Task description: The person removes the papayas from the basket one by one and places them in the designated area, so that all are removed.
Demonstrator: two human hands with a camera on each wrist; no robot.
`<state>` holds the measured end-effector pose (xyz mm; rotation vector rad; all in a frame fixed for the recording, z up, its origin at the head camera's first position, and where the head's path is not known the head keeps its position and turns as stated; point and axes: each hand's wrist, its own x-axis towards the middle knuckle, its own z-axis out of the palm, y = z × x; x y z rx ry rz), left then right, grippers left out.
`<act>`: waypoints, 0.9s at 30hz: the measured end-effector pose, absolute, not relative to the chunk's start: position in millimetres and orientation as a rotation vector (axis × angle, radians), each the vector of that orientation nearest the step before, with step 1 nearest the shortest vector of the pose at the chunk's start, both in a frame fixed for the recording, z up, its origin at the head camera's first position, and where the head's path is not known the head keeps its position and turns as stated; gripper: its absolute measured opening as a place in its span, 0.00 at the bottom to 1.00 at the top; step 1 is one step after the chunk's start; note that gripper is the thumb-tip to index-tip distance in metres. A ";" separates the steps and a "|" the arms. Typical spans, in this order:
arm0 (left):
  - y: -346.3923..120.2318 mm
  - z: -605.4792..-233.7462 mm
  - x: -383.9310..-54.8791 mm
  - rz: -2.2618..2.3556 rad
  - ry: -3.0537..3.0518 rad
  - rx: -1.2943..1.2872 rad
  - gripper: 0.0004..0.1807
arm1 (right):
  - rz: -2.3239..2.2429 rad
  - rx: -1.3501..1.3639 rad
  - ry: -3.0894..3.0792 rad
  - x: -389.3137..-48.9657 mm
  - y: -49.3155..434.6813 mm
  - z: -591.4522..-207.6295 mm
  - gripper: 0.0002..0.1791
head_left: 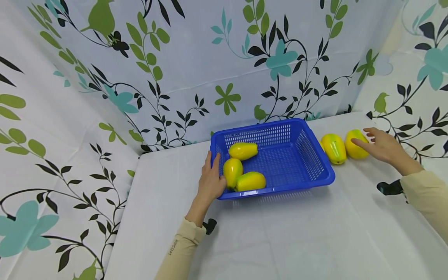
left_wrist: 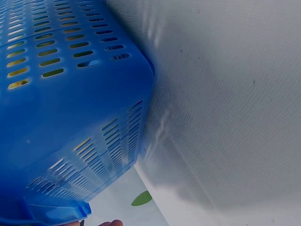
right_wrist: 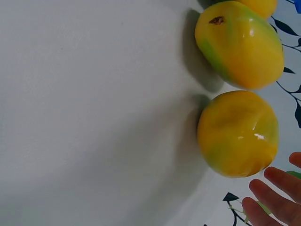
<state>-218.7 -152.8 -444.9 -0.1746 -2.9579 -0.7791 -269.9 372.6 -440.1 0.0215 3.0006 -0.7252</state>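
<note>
A blue plastic basket (head_left: 276, 188) with slotted walls stands on the white-covered table. Three glossy yellow-green papayas lie in its left part: one at the back (head_left: 243, 151), one against the left wall (head_left: 232, 171), one at the front (head_left: 251, 181). My left hand (head_left: 211, 181) holds the basket's left rim near the front corner, its thumb at the rim. Beyond the basket's right side, my right hand (head_left: 383, 146) hovers beside the rightmost papaya (right_wrist: 238, 134), fingers spread and fairly straight. Another papaya (right_wrist: 240, 44) lies next to that one.
A further papaya (head_left: 321, 145) shows partly behind the basket's right edge. Patterned cloth (head_left: 196, 58) with leaves and birds hangs behind and at both sides of the table (head_left: 266, 241). Dark wrist devices stick out near both cuffs.
</note>
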 end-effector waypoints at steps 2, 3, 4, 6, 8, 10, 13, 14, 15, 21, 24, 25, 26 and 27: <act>-152.9 -444.8 -218.1 -0.780 -2.951 -0.178 0.42 | -0.727 -0.002 3.009 -270.7 367.9 -436.4 0.50; -152.9 -444.8 -218.1 -0.780 -2.952 -0.177 0.42 | -0.733 -0.009 3.008 -271.1 365.6 -434.9 0.50; -153.0 -445.0 -218.0 -0.779 -2.951 -0.177 0.42 | -0.738 -0.014 3.007 -271.4 363.2 -433.4 0.50; -153.0 -445.4 -218.1 -0.778 -2.949 -0.178 0.42 | -0.744 -0.022 3.002 -272.3 358.5 -431.0 0.50; -153.2 -446.2 -218.5 -0.777 -2.949 -0.179 0.42 | -0.739 -0.028 3.001 -273.0 353.3 -428.4 0.51; -153.4 -446.7 -218.7 -0.778 -2.946 -0.180 0.42 | -0.722 -0.043 3.006 -273.4 347.4 -425.1 0.50; -153.5 -446.7 -218.8 -0.781 -2.948 -0.177 0.42 | -0.698 -0.087 3.019 -273.8 337.0 -418.9 0.49; -153.5 -446.6 -218.6 -0.784 -2.946 -0.177 0.42 | -0.695 -0.104 3.023 -273.8 333.3 -416.6 0.49; -153.3 -446.4 -218.3 -0.786 -2.945 -0.177 0.42 | -0.692 -0.120 3.026 -273.8 329.5 -414.4 0.49; -153.1 -446.5 -218.0 -0.804 -2.931 -0.175 0.42 | -0.674 -0.186 3.049 -274.3 307.8 -404.0 0.48; -153.2 -446.7 -217.8 -0.809 -2.915 -0.181 0.41 | -0.652 -0.220 3.057 -275.3 297.7 -399.5 0.49; -153.2 -446.8 -217.8 -0.810 -2.914 -0.180 0.41 | -0.649 -0.232 3.056 -275.8 294.2 -397.9 0.49; -153.1 -447.0 -217.7 -0.810 -2.915 -0.178 0.41 | -0.648 -0.247 3.054 -276.6 291.1 -396.2 0.49; -153.0 -446.9 -217.6 -0.807 -2.919 -0.176 0.41 | -0.650 -0.260 3.051 -277.4 287.9 -394.7 0.49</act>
